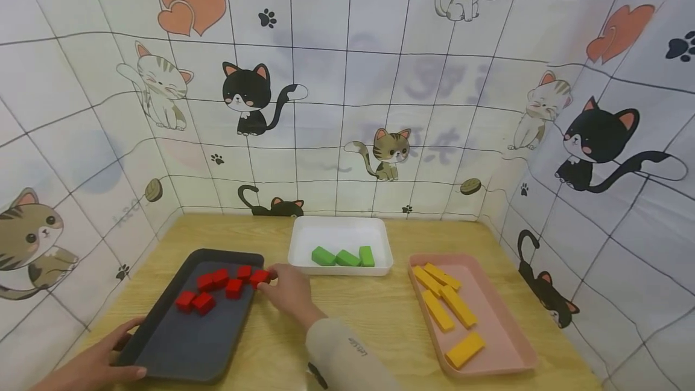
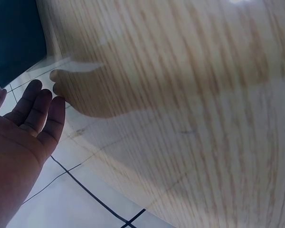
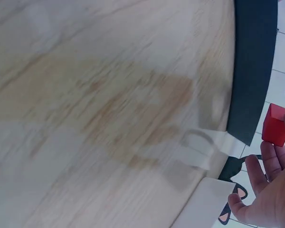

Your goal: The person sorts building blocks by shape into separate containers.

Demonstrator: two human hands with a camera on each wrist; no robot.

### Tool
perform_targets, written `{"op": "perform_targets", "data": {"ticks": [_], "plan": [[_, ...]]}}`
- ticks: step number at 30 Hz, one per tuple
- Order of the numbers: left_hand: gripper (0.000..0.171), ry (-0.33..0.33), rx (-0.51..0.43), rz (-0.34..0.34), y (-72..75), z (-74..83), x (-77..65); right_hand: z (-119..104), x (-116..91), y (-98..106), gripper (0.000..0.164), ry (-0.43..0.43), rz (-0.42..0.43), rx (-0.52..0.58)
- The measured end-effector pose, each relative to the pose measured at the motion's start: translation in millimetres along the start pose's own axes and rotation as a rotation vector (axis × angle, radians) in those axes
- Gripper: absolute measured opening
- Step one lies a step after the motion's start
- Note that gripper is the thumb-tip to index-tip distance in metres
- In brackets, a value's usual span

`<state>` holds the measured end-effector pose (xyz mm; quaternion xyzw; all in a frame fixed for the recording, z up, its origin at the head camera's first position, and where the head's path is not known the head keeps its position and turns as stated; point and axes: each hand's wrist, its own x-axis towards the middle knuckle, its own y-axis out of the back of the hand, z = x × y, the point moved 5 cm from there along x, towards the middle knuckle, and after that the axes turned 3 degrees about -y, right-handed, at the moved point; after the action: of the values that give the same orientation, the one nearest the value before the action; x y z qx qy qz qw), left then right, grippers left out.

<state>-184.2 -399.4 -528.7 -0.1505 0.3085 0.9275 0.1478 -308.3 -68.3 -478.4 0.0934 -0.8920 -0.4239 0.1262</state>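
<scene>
My right hand (image 1: 293, 293) pinches a red cube (image 1: 259, 279) between thumb and fingers at the right rim of a dark grey tray (image 1: 184, 352). In the right wrist view, the held red cube (image 3: 275, 126) stands out just past the dark tray wall (image 3: 251, 71). Several other red cubes (image 1: 234, 288) lie in the tray's far half. My left hand (image 1: 100, 358) rests at the tray's near left corner, its thumb by the near edge and its fingers along the left side. In the left wrist view, these fingers (image 2: 52, 121) are loosely bent beside the tray wall (image 2: 16, 42).
A white tray (image 1: 341, 231) with green blocks (image 1: 347, 258) stands at the back centre. On the right, a pink tray (image 1: 502, 324) holds several yellow blocks (image 1: 458, 306). A cat-patterned sheet (image 1: 326, 155) surrounds the wooden table (image 1: 347, 318).
</scene>
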Motion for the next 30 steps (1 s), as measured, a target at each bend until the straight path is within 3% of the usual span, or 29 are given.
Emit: {"op": "perform_targets", "data": {"ticks": [6, 14, 19, 25, 30], "plan": [[0.096, 0.026, 0.008, -0.010, 0.8, -0.1, -2.1, -15, -7, -4, 0.023, 0.017, -0.031, 0.040], [0.097, 0.036, 0.009, -0.002, -1.0, 0.9, -0.5, -32, -16, -10, 0.026, 0.096, -0.017, -0.035], [0.099, 0.037, 0.015, 0.007, -2.7, 2.4, -0.4, -36, -18, -16, 0.030, 0.072, -0.050, -0.050], [0.104, 0.063, 0.066, 0.025, -3.0, 2.4, 0.5, -37, -21, -20, 0.047, 0.056, -0.127, -0.117], [0.103, 0.041, 0.124, 0.034, 0.3, 3.7, 0.9, -29, -21, -15, 0.049, 0.052, -0.112, -0.090]]}}
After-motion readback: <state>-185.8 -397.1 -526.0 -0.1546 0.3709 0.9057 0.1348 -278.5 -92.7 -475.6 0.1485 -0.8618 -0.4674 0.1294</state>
